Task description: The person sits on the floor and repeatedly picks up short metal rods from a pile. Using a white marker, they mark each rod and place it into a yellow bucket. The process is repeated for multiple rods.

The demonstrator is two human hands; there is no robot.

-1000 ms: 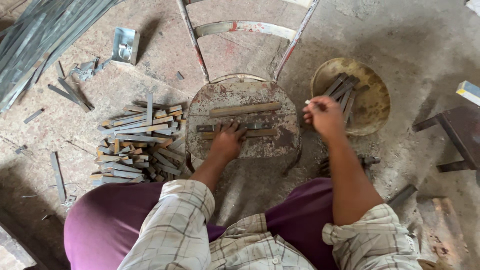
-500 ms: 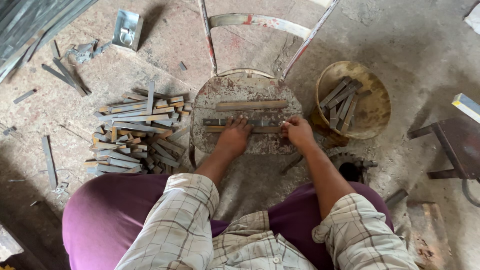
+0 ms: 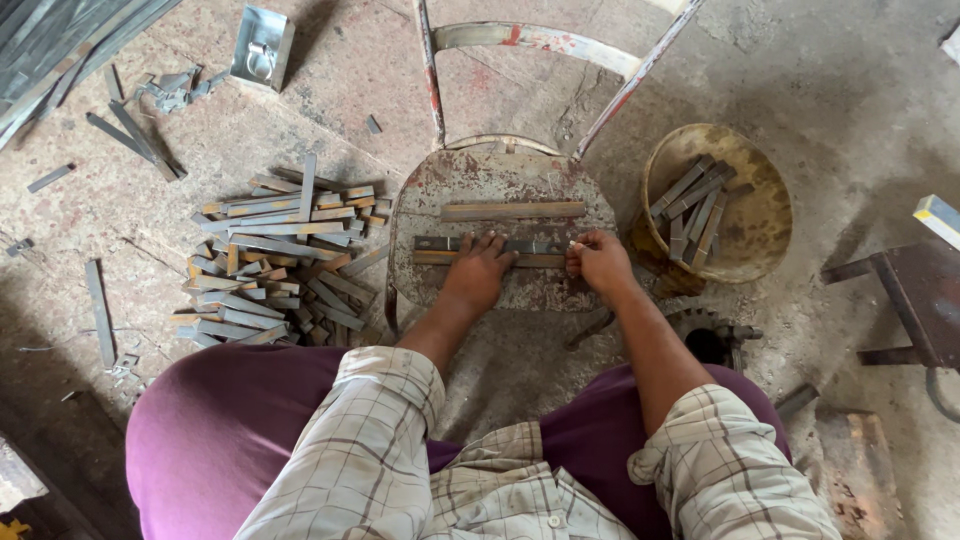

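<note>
A worn, rusty metal chair seat (image 3: pixel 450 185) lies in front of me. On it rest flat metal strips: one (image 3: pixel 512 210) farther away, and a pair (image 3: pixel 435 250) lying side by side nearer me. My left hand (image 3: pixel 478 272) presses flat on the near strips with fingers spread. My right hand (image 3: pixel 598 262) pinches the right end of those strips with a small white piece at the fingertips. My purple-clad knees and checked sleeves fill the bottom.
A heap of short metal strips (image 3: pixel 275 260) lies on the floor to the left. A round yellowish bowl (image 3: pixel 762 215) with several strips stands to the right. Long metal bars (image 3: pixel 60 40) lie at top left; a dark metal stand (image 3: pixel 915 300) is at the right edge.
My right hand came back from the bowl on the right to the chair seat and now grips the end of the near strips. My left hand stayed pressed on them.
</note>
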